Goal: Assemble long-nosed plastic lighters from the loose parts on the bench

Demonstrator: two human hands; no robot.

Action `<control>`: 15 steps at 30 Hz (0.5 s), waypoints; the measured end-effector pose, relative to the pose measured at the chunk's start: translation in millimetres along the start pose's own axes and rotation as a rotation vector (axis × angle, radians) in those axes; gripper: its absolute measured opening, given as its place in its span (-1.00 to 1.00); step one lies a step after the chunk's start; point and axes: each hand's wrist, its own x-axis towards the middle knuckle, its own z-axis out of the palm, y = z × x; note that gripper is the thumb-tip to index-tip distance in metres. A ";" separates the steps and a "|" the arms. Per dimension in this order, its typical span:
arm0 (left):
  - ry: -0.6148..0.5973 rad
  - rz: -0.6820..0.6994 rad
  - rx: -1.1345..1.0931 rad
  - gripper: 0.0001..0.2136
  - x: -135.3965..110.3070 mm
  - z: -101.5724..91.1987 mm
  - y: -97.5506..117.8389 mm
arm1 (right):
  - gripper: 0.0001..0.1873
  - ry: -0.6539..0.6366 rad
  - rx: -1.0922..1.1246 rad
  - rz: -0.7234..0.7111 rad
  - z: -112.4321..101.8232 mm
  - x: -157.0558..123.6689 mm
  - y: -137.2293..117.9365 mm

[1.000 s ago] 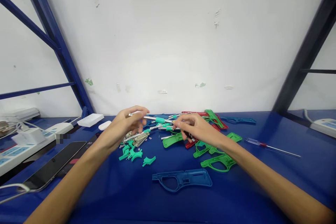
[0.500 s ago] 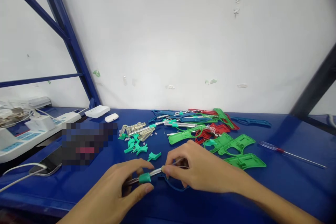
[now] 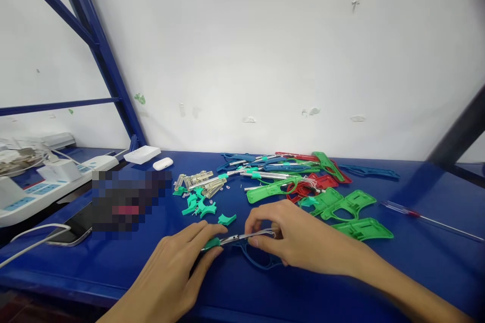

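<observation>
Both my hands hold one thin metal rod [image 3: 237,237] with a teal collar, low over the blue table [image 3: 417,262]. My left hand [image 3: 178,272] pinches its teal end between thumb and fingers. My right hand [image 3: 291,237] grips the other end, where thin wire shows. Under the rod lies a blue plastic toy-gun shell [image 3: 261,257], mostly hidden by my right hand. Small teal trigger pieces [image 3: 199,207] lie just beyond.
Green shells [image 3: 348,214], red shells [image 3: 314,184] and more metal rods [image 3: 261,175] are heaped at the back middle. A screwdriver [image 3: 428,218] lies to the right. A phone [image 3: 71,232], power strips [image 3: 49,186] and a white earbud case [image 3: 162,163] sit on the left.
My hands took a rod from the far pile and brought it toward me, down over the blue shell. The view shifted a little.
</observation>
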 end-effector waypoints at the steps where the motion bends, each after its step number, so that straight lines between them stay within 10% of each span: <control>1: 0.007 0.011 0.007 -0.74 -0.4 0.5 0.0 | -0.90 -0.002 -0.003 0.003 0.4 -0.6 -0.1; 15: -0.005 0.024 0.003 -0.75 8.5 7.4 0.8 | -0.87 0.020 -0.123 0.011 3.5 -3.5 5.0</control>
